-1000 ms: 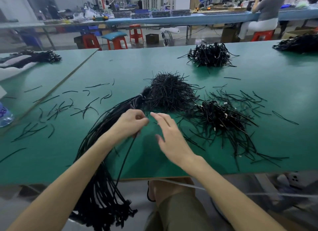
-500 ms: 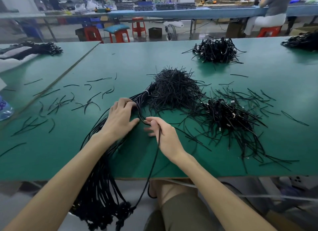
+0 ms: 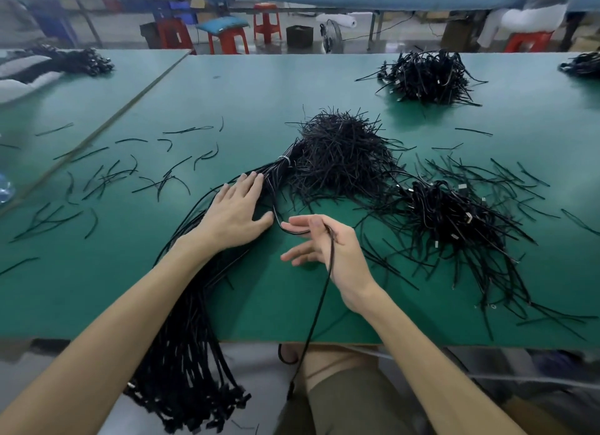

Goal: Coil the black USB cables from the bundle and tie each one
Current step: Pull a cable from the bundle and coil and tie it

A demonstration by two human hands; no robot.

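Note:
A thick bundle of black USB cables (image 3: 194,353) runs from a white band near the table's middle down over the front edge, its plugs hanging below. My left hand (image 3: 233,214) lies flat on the bundle, fingers straight, pressing it to the green table (image 3: 259,87). Just right of it, my right hand (image 3: 334,253) holds a single black cable (image 3: 319,305). That cable bends in a loop by my thumb and forefinger, crosses the palm and hangs past the table edge to my lap.
A heap of black twist ties (image 3: 341,155) lies behind the bundle. To the right is a pile of coiled cables (image 3: 454,214), and another pile (image 3: 428,77) sits farther back. Loose ties (image 3: 107,178) are scattered at the left. Stools and a seated person are beyond the table.
My left hand has flattened onto the bundle. My right hand has drawn one cable out toward me and to the right, so the cable now hangs free of the bundle.

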